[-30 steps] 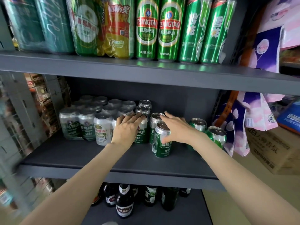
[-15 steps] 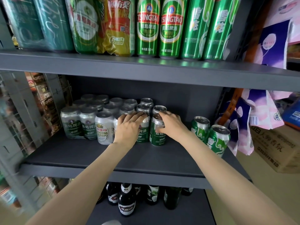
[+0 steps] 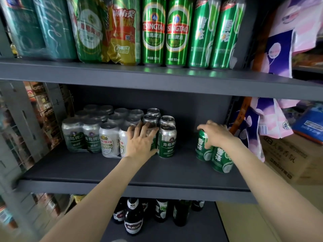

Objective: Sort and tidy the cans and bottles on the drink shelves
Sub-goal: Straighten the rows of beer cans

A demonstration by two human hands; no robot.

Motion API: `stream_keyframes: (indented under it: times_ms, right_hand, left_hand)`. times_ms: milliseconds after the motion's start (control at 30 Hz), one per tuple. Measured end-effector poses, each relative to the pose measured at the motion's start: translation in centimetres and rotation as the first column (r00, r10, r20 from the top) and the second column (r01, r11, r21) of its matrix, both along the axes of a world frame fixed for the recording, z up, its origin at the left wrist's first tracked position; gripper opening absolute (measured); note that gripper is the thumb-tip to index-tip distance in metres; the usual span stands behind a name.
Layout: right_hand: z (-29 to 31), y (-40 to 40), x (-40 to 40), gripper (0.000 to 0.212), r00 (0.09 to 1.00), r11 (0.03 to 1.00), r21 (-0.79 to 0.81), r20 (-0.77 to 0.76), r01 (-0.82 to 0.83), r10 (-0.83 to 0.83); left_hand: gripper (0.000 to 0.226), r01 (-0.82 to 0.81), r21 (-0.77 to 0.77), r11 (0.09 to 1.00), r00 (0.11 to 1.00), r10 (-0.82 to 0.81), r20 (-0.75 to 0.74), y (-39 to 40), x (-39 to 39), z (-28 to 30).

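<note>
Two green cans [image 3: 214, 154] stand upright near the shelf's [image 3: 122, 170] right edge. The right hand [image 3: 217, 134] curls over their tops, gripping. The left hand [image 3: 139, 143], fingers spread, presses against a silver can [image 3: 167, 140].

Lighting is even and moderately bright from in front of the shelving. The tall green cans [image 3: 178, 30] show vertical glare streaks and cast green reflections onto the upper shelf [image 3: 157, 75]. The back of the middle shelf [image 3: 122, 170] is in shadow. The left edge is smeared with blur, and wide-angle distortion bends my view's edges.
</note>
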State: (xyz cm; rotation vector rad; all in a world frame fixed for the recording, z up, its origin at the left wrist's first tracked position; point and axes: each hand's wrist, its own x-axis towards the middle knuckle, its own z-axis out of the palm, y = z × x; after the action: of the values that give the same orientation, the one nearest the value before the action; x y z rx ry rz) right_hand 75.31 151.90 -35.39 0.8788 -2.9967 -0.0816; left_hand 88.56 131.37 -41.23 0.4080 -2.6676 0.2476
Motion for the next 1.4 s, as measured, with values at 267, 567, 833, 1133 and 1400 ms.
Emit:
stream_keyframes:
  times_ms: [267, 567, 833, 1133, 1400]
  right_hand:
    - [-1.2, -4.8, -0.6, 0.079, 0.995, 0.981, -0.192, -0.098, 0.006, -0.025]
    - [-2.5, -3.3, -0.7, 0.064, 0.994, 0.923, -0.371, -0.072, -0.104, 0.084]
    - [-1.5, -4.4, -2.6, 0.049, 0.991, 0.905, -0.417, 0.051, -0.089, 0.121]
    - [-2.4, -6.3, -2.2, 0.044, 0.996, 0.850, -0.527, 0.082, 0.017, 0.031]
    - [0.4, -2.0, -1.1, 0.044, 0.869, 0.877, -0.473, 0.392, -0.091, 0.302]
  left_hand:
    - [0.085, 0.063, -0.069, 0.996, 0.992, -0.055, 0.115, -1.7, 0.6, 0.5]
    - [0.081, 0.089, -0.077, 0.993, 0.994, -0.084, 0.062, -1.9, 0.6, 0.1]
    - [0.084, 0.097, -0.108, 0.989, 0.995, -0.092, 0.044, -2.0, 0.5, -0.1]
    - [0.080, 0.087, -0.103, 0.991, 0.996, -0.087, 0.008, -2.0, 0.4, -0.4]
    - [0.080, 0.081, -0.061, 0.995, 0.996, -0.083, -0.030, -1.6, 0.4, -0.5]
